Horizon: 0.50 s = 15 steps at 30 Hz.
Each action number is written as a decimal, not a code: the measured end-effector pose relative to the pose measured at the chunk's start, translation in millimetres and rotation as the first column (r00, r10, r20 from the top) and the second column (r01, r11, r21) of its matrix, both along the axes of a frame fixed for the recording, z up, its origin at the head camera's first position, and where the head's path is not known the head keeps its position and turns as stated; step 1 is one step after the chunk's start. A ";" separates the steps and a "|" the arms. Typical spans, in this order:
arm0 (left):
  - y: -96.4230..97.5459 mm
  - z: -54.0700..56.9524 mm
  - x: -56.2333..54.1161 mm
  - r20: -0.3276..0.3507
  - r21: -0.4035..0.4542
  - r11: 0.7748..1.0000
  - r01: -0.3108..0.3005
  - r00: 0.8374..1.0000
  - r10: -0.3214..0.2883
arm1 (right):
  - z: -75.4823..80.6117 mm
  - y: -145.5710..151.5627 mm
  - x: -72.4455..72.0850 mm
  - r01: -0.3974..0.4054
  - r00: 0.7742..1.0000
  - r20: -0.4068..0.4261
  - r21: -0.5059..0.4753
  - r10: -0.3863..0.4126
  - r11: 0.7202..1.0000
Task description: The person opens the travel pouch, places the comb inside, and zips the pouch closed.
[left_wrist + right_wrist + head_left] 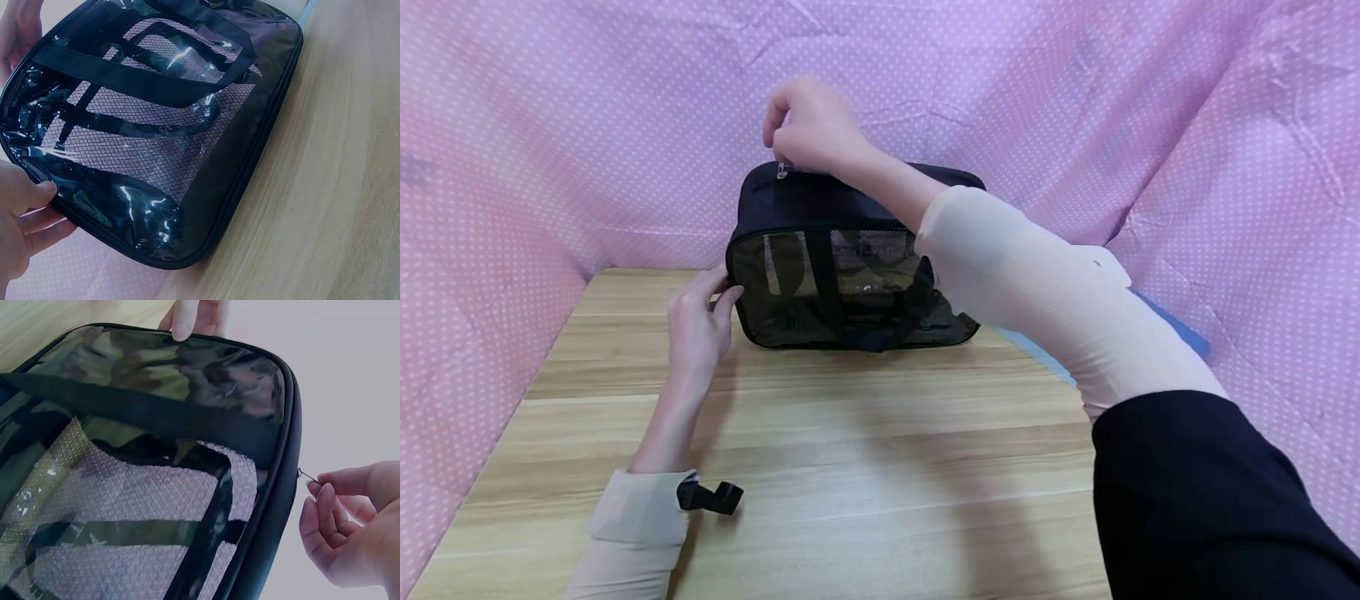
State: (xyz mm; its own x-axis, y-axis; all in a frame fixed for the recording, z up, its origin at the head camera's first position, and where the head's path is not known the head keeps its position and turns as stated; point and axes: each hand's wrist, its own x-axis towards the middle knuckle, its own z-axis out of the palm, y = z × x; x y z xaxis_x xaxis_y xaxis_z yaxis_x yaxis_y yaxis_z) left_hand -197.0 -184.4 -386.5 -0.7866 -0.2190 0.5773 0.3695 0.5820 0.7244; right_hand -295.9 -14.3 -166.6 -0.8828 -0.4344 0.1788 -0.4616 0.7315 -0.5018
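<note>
A black bag (782,258) with see-through front panel and black straps stands upright on the wooden table. My left hand (696,321) grips its left side edge, thumb on the front and fingers behind, as the left wrist view shows with the thumb (42,192) on the piping. Above the bag's top, toward its left end, my right hand (816,125) pinches a small metal zipper pull (310,477) between thumb and fingertips. The zipper slider (782,172) sits on the top seam. Through the clear panel a mesh pattern (144,150) shows.
Behind my right forearm a blue flat item (1176,325) and a light blue edge (1041,354) lie on the table's right side. A pink dotted cloth (625,125) hangs around the back and sides of the wooden table (850,467). A black strap end (722,497) sticks out from my left wrist.
</note>
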 end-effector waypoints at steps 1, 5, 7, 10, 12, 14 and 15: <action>-0.1 0.0 0.0 0.003 0.001 1.000 -0.002 1.000 0.002 | -0.6 -3.9 0.5 -0.004 1.000 -0.017 0.017 0.005 1.000; -0.4 0.5 0.5 0.018 0.002 1.000 -0.010 1.000 0.010 | -2.8 -17.2 2.8 -0.028 0.997 -0.066 0.078 0.033 0.997; -0.4 0.8 0.9 0.021 -0.002 1.000 -0.014 1.000 0.014 | -3.2 -22.1 3.3 -0.034 0.996 -0.076 0.103 0.042 0.994; -0.6 0.2 0.5 0.023 -0.010 1.000 -0.016 1.000 0.017 | -3.8 -27.3 3.0 -0.031 0.996 -0.077 0.117 0.040 0.993; -0.6 -0.6 -0.2 0.020 -0.016 1.000 -0.016 1.000 0.016 | -4.5 -29.4 2.4 -0.024 0.997 -0.073 0.122 0.033 0.992; -0.2 -1.1 -0.7 0.017 -0.019 1.000 -0.014 1.000 0.014 | -6.0 -30.9 2.1 -0.019 0.997 -0.073 0.127 0.028 0.992; 0.0 -1.2 -0.9 0.014 -0.021 1.000 -0.013 1.000 0.013 | -6.8 -31.5 2.1 -0.020 0.997 -0.073 0.128 0.029 0.992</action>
State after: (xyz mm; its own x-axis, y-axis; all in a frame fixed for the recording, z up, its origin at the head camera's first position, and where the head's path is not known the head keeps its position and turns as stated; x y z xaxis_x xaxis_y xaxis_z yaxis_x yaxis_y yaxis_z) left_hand -197.9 -184.4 -387.7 -0.7921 -0.2170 0.5705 0.3515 0.6019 0.7170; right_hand -293.8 -45.8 -173.4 -0.8579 -0.4792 0.1857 -0.5128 0.7751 -0.3690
